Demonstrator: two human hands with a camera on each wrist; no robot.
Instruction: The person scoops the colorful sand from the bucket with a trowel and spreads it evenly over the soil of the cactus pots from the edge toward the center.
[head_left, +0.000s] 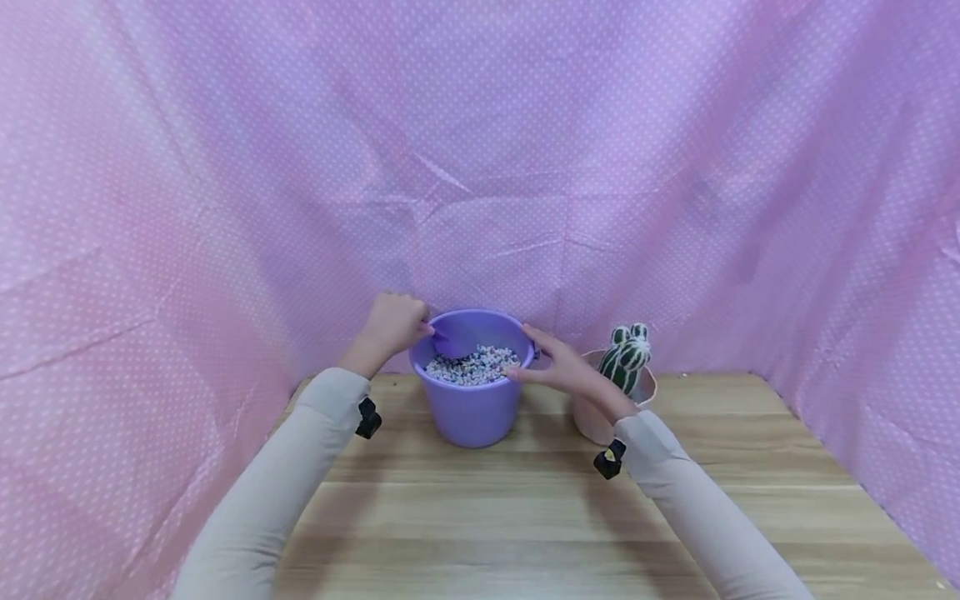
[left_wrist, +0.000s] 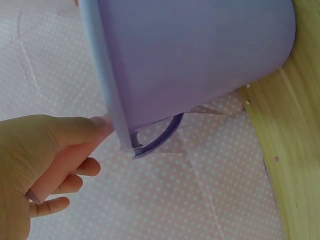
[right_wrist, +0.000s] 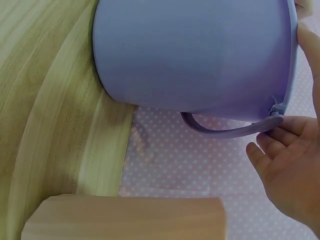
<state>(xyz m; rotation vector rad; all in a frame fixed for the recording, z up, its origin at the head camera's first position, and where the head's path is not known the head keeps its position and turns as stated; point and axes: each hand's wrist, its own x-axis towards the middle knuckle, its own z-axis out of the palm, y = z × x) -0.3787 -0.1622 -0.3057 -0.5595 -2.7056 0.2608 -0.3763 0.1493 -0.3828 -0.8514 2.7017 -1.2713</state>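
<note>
A purple bucket (head_left: 474,417) stands upright on the wooden table, holding many small white and dark beads (head_left: 472,367). My left hand (head_left: 395,323) is at the bucket's left rim and grips the pink handle (left_wrist: 67,167) of a small shovel. The shovel's purple blade (head_left: 452,343) dips into the beads; its tip is hidden among them. At the right rim my right hand (head_left: 558,367) holds the bucket, thumb over the near rim and fingers against the side by the bucket's bail handle (right_wrist: 230,133).
A cactus (head_left: 626,358) in a pale pot (head_left: 592,421) stands right of the bucket, partly behind my right forearm. Pink dotted cloth (head_left: 480,167) hangs behind the table (head_left: 480,517) and at both sides. A few loose beads (left_wrist: 276,159) lie on the wood.
</note>
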